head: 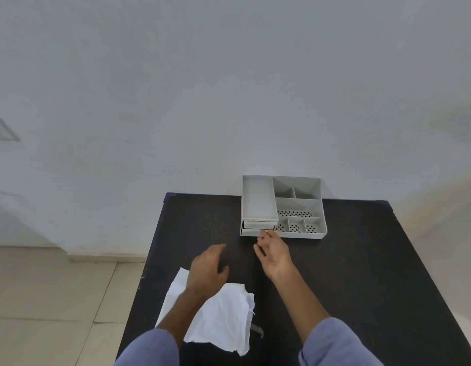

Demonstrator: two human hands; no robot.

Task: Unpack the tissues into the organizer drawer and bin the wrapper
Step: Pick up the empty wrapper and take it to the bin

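Standing wide and dark under everything: the bench.

Sitting at the far edge of it, right up against the wall: the grey organizer, with open boxes on top, some with little holes in the bottom.

Lying near the front edge, well apart from the organizer and partly hidden under the left arm: the white tissues. Looking very light, thin and floppy. Probably tearing easily and slipping apart sheet from sheet. Best picking up the whole pile at once, pinching gently from both sides or scooping from below, never tugging at one corner. Hard telling which part is tissue and which part is wrapper.

Hovering low over the bench just past the tissues: the left hand, palm down, fingers loose, holding nothing.

Reaching forward with fingertips touching the front of the organizer: the right hand, fingers spread. Cannot tell whether gripping yet or only touching.

Hiding low on the left side of the organizer: the small drawer, looking stiff and smooth. Likely sliding out with a soft pull on its front lip.
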